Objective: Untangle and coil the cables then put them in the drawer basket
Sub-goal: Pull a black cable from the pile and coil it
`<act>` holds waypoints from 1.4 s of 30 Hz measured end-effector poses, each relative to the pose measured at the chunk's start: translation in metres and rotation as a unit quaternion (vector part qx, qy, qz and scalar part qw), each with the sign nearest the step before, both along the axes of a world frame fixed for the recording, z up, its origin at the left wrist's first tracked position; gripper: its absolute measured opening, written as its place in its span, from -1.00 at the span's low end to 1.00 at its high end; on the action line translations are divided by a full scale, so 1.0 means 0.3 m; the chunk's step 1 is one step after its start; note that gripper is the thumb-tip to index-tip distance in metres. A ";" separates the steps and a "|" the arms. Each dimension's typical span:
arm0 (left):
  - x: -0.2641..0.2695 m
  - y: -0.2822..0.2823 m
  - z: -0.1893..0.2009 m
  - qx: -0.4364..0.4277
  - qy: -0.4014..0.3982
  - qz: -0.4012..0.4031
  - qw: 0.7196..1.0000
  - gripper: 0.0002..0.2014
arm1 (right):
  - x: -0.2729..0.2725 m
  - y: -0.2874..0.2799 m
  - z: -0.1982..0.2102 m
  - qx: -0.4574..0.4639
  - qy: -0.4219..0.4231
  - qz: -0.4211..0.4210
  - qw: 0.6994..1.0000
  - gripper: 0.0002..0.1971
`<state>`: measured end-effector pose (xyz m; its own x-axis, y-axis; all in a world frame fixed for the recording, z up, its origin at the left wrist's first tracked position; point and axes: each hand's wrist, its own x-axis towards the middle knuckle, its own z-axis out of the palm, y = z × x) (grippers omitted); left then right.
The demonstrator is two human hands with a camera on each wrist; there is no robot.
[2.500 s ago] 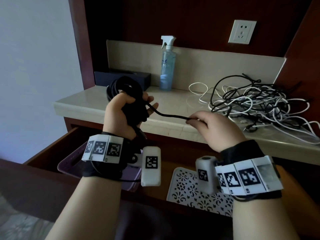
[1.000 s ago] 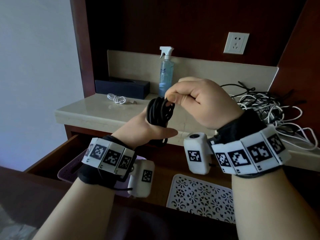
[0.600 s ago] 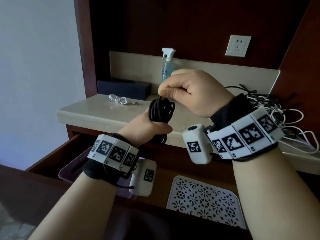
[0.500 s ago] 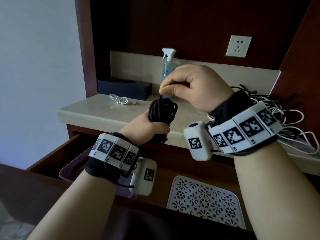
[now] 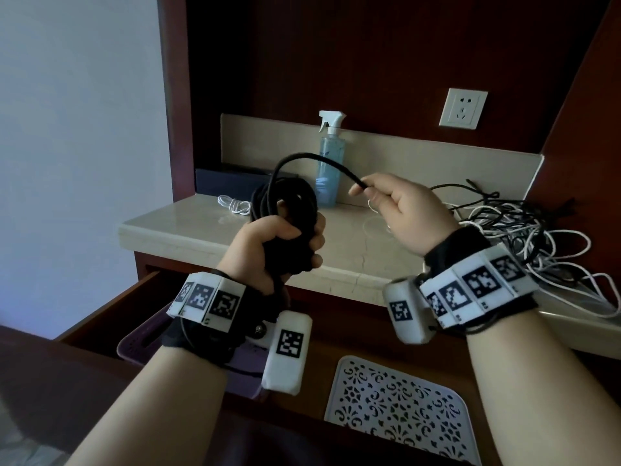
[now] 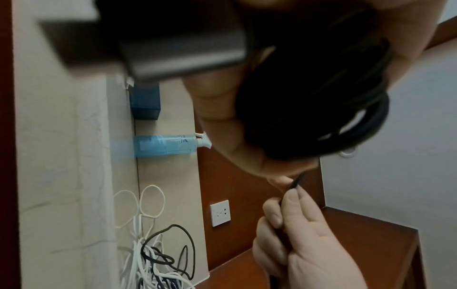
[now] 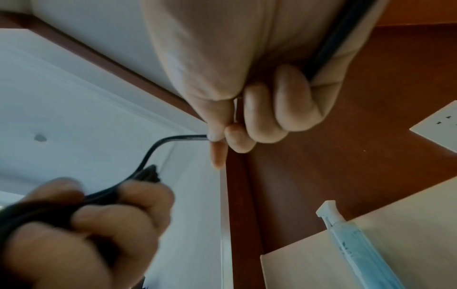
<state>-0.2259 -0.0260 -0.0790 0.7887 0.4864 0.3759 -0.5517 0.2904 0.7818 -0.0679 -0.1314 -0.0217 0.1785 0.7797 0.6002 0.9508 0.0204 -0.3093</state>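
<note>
The left hand [image 5: 280, 245] grips the coiled black round cable [image 5: 285, 205]; the right hand [image 5: 401, 210], at three o'clock, pinches its free end. A loose wrap could let the loops spring open.

I see a glossy black coiled cable [image 5: 285, 203], a white-and-black cable tangle [image 5: 524, 230], a pale-blue spray bottle [image 5: 331, 163] and a white filigree-patterned plastic basket [image 5: 396, 398].
</note>
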 end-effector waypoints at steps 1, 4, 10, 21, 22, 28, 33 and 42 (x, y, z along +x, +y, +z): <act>0.004 0.000 -0.001 -0.010 -0.003 0.015 1.000 -0.66 | -0.013 0.003 -0.009 -0.003 -0.009 -0.005 1.000 -0.78; 0.009 -0.003 -0.005 -0.034 -0.014 0.026 0.999 -0.56 | -0.053 0.006 -0.021 -0.038 -0.032 -0.027 0.998 -0.78; -0.011 -0.020 0.004 0.029 -0.034 0.042 0.998 -0.54 | -0.115 0.010 -0.060 -0.103 -0.055 -0.045 0.992 -0.77; -0.001 -0.019 0.006 0.004 0.002 0.102 0.995 -0.65 | -0.119 0.026 -0.091 -0.147 -0.041 -0.031 0.988 -0.78; 0.003 -0.016 0.007 -0.004 -0.011 0.089 0.996 -0.64 | -0.116 0.024 -0.093 -0.140 -0.041 -0.031 0.989 -0.77; 0.020 0.034 0.036 -0.066 -0.081 0.077 0.992 -0.74 | -0.043 0.002 -0.113 -0.176 -0.062 -0.053 0.981 -0.75; 0.011 0.116 0.084 -0.079 -0.066 0.150 0.983 -0.78 | 0.063 -0.060 -0.107 -0.185 -0.091 -0.125 0.970 -0.76; 0.134 0.038 0.150 0.002 0.037 0.114 0.993 -0.86 | 0.353 -0.118 0.038 -0.285 -0.208 -0.356 0.865 -0.65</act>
